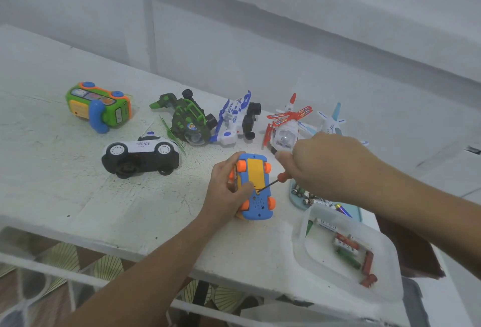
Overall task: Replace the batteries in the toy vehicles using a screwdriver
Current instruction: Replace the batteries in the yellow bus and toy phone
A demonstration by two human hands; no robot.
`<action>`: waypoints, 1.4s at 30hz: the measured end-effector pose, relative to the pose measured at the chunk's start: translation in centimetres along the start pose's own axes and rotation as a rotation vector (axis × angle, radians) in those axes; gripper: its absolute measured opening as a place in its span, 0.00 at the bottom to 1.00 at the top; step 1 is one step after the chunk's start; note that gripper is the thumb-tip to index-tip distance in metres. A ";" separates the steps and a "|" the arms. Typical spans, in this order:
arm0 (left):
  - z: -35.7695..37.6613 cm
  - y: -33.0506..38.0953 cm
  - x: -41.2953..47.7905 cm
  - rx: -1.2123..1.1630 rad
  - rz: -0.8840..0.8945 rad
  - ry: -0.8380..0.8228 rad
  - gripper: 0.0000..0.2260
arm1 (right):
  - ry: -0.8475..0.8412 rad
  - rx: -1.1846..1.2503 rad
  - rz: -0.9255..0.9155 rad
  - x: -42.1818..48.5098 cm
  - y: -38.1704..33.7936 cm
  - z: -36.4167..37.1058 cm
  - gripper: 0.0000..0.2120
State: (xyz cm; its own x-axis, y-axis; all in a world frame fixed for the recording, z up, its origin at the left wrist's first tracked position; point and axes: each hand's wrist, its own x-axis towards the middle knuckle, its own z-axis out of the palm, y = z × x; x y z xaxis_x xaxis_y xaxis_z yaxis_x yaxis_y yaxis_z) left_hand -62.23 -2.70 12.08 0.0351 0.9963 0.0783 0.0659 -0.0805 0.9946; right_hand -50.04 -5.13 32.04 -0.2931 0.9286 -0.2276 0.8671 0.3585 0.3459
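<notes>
My left hand [227, 183] gripping blue car [256, 173], right hand [325, 162] curled round screwdriver [282, 177], batteries [347, 244] in clear tub [302, 235] at worktop's [78, 196] near-right corner

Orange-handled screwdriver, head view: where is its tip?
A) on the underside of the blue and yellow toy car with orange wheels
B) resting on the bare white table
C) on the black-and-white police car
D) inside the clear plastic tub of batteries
A: the right hand grips the orange-handled screwdriver, its tip against the upturned blue and yellow toy car with orange wheels, which the left hand holds.
</notes>
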 end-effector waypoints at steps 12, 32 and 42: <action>0.0 0.0 0.0 -0.004 -0.003 0.001 0.24 | -0.064 -0.148 -0.144 0.1 0.0 -0.5 0.11; 0.0 0.6 -0.2 -0.029 -0.024 -0.014 0.24 | -0.034 -0.161 -0.109 0.3 -0.4 0.4 0.13; -0.3 1.3 -0.8 -0.039 0.021 -0.008 0.24 | -0.253 0.860 0.303 1.2 6.1 2.1 0.18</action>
State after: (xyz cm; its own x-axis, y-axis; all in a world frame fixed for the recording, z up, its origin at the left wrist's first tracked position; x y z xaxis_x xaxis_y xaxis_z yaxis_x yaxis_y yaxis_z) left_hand -62.49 -3.63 13.32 0.0436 0.9941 0.0992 0.0258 -0.1004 0.9946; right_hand -44.22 -2.06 31.97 0.0023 0.8859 -0.4639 0.9212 -0.1824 -0.3437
